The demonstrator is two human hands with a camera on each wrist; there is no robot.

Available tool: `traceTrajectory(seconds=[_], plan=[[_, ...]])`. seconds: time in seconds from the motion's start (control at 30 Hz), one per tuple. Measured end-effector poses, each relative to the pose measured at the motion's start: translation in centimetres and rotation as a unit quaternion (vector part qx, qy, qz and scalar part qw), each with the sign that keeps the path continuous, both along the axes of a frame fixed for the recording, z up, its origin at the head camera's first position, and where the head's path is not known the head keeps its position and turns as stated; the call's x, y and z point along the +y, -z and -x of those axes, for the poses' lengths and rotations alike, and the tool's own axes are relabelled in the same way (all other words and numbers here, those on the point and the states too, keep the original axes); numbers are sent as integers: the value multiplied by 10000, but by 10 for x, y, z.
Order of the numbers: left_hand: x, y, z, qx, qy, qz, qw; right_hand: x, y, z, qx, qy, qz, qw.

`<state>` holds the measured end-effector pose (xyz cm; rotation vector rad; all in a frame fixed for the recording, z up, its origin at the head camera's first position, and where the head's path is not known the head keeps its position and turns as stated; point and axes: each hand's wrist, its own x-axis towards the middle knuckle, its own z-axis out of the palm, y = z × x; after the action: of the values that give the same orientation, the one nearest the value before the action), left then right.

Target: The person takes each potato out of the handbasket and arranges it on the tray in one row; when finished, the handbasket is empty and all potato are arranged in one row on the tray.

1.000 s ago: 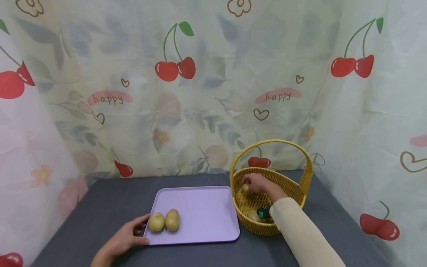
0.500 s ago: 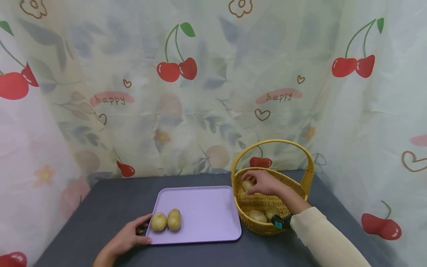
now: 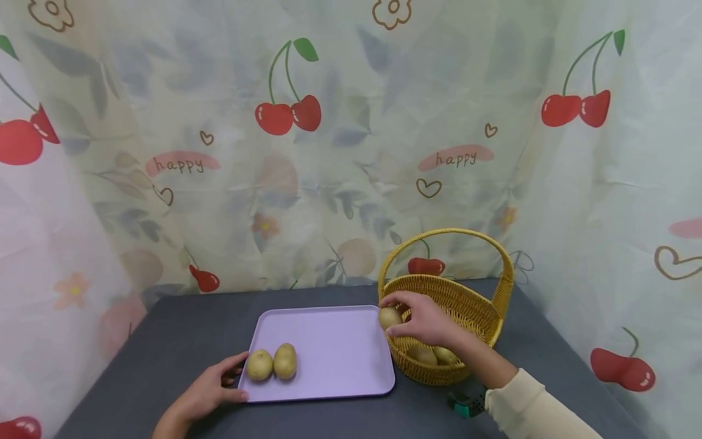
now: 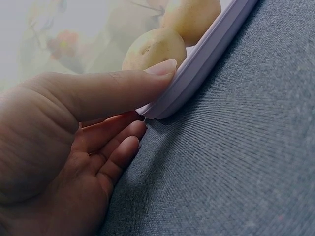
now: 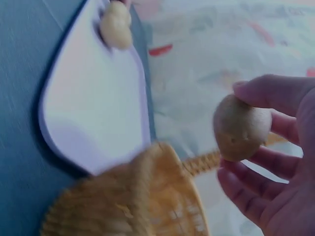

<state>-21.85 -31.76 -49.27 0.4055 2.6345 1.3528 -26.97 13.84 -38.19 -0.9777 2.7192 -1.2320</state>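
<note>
My right hand (image 3: 425,318) pinches a potato (image 3: 390,318) between thumb and fingertips, over the left rim of the wicker basket (image 3: 482,308). In the right wrist view the held potato (image 5: 241,129) is raised above the blurred basket. Two more potatoes (image 3: 422,354) lie in the basket. My left hand (image 3: 205,387) holds the lilac tray (image 3: 340,347) at its near left corner, the thumb along the rim and the fingers beside the edge (image 4: 184,83). A round potato (image 3: 259,364) and a longer potato (image 3: 285,361) lie side by side on the tray, close to that hand.
The basket stands right beside the tray's right edge, with its tall arched handle (image 3: 446,231) rising above it. Dark grey cloth (image 3: 192,329) covers the table. A printed curtain (image 3: 351,201) hangs behind and at both sides.
My right hand has lifted a potato inside the basket and brought it left to the rim nearest the tray. The left hand, tray and its two potatoes have stayed in place.
</note>
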Motion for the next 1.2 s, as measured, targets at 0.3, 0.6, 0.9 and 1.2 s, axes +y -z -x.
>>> traceTrajectory(seconds=[0.3, 0.6, 0.9, 1.2], plan=[[-1, 2, 1, -5, 1, 38, 10000, -46, 21, -10, -244, 75, 792, 9965], [0, 9, 3, 193, 189, -37, 9996, -86, 42, -13, -226, -211, 1064, 9938], [1, 3, 1, -29, -62, 91, 9999, -114, 65, 1, -304, 306, 584, 9974], [0, -1, 1, 146, -21, 114, 9998, -137, 88, 14, -276, 518, 289, 9979]])
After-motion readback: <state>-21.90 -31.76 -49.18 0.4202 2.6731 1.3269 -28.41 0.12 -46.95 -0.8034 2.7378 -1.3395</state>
